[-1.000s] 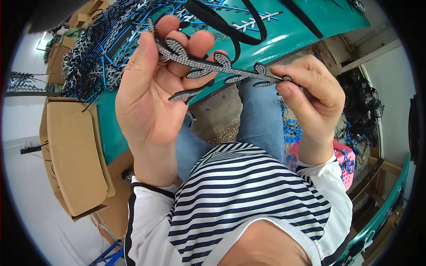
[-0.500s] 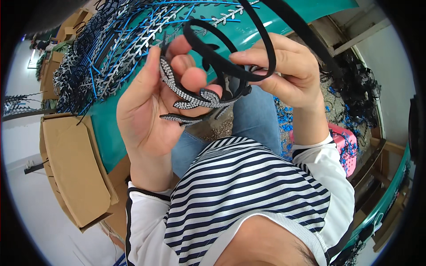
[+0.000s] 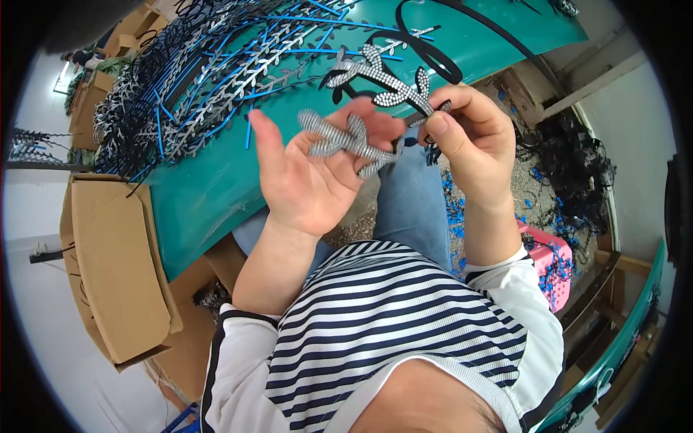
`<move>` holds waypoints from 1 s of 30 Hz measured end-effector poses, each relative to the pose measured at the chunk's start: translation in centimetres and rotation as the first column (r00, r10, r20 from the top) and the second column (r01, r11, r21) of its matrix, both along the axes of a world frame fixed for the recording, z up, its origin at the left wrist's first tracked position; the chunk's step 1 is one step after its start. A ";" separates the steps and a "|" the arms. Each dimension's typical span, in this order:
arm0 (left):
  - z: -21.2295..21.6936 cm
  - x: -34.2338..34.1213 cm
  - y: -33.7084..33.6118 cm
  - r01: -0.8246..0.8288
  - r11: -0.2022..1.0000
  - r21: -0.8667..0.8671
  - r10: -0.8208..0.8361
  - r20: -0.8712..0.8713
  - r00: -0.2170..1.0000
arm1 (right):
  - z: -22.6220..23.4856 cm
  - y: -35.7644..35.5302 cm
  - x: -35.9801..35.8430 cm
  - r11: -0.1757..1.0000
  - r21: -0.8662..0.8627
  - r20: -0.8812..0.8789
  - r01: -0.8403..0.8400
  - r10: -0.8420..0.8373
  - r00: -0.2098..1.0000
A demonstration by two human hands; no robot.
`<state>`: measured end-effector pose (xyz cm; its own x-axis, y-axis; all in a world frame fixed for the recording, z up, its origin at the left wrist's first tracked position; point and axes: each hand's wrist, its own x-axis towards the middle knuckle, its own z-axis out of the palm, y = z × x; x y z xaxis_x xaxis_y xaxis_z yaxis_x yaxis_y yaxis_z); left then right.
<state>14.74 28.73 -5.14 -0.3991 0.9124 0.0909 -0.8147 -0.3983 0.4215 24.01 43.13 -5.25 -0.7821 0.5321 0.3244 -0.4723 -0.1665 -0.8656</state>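
Left hand: the left hand (image 3: 310, 177) is lifting palm-up in front of the chest, fingers spread fairly wide and only lightly curled, and it is cradling one silver leaf-shaped trim piece (image 3: 345, 138) across its fingertips.
Right hand: the right hand (image 3: 473, 141) is pinching narrow, thumb against forefinger, and is gripping the lower end of a second silver leaf trim (image 3: 381, 81), which is sticking up and to the left from the pinch.
The two pieces: they are lying close together, the upper one slanting above the lower; whether they are touching where they meet by the right thumb, I cannot tell.
Where the trim is: both pieces are hanging in the air between the hands, over the near edge of the teal table (image 3: 216, 195) and above the person's lap.
On the table: a black headband hoop (image 3: 433, 54) is lying just behind the raised trim, and a big heap of silver leaf trims on blue strips (image 3: 195, 79) is spreading over the far left part.
Left of the table: an open cardboard box (image 3: 115, 267) is standing against the table's edge.
Right side: a pink crate (image 3: 552, 260) with blue bits is sitting by the person's right elbow, and a dark tangle of black scraps (image 3: 577, 173) is piling up beyond it.
Clothing: the person is wearing a striped shirt (image 3: 390, 325) and blue jeans.
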 end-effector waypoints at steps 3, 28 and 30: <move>1.0 1.4 0.9 -0.229 0.965 -0.124 0.195 -0.239 0.951 | 0.3 0.0 0.4 0.937 0.337 0.033 0.097 -0.115 0.993; 5.0 0.9 -0.2 -0.552 0.805 -0.218 0.438 -0.408 0.801 | 2.4 -2.2 1.2 0.815 0.554 -0.018 0.172 -0.194 0.981; 5.0 0.8 -0.4 -0.536 0.816 -0.217 0.429 -0.395 0.813 | 2.2 -2.1 0.8 0.818 0.551 -0.018 0.166 -0.187 0.982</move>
<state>15.57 28.35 -0.13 -0.7924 0.6086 0.0409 -0.3519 -0.5109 0.7843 24.86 41.07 -3.04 -0.7087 0.4054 0.5775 -0.4146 0.4230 -0.8057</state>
